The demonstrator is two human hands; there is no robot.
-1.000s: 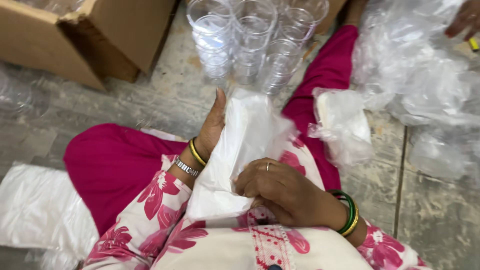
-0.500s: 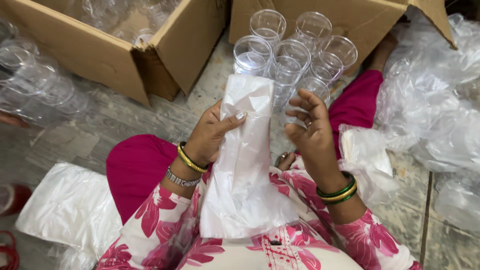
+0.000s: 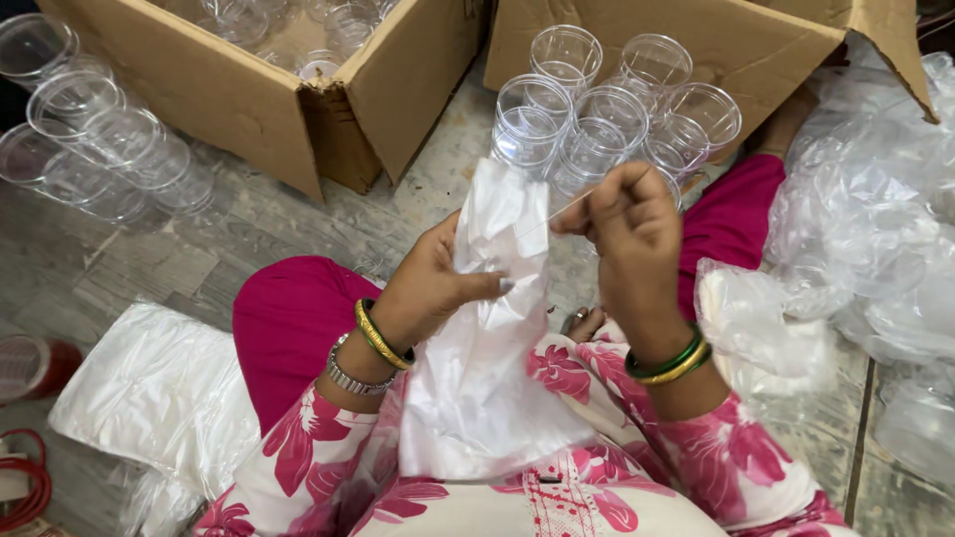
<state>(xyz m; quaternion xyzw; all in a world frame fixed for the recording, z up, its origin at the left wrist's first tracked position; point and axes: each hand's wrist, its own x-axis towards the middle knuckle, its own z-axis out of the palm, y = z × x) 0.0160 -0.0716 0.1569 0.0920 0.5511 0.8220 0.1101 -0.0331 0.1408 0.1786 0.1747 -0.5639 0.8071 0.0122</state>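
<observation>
A stack of thin white plastic bags rests on my lap, its top end raised. My left hand grips the upper part of the stack from the left, thumb across the front. My right hand pinches the edge of one bag's top between its fingertips and holds it off to the right of the stack. Just beyond my hands several stacks of clear plastic cups stand on the floor.
Two open cardboard boxes sit at the back, the left one holding clear cups. More clear cups lie far left. A white bag pile lies at left, crumpled clear plastic at right, red cord bottom left.
My hands have lifted the top of the bag stack. My right hand moved from pressing on the stack to pinching a bag edge at the top and pulling it to the right.
</observation>
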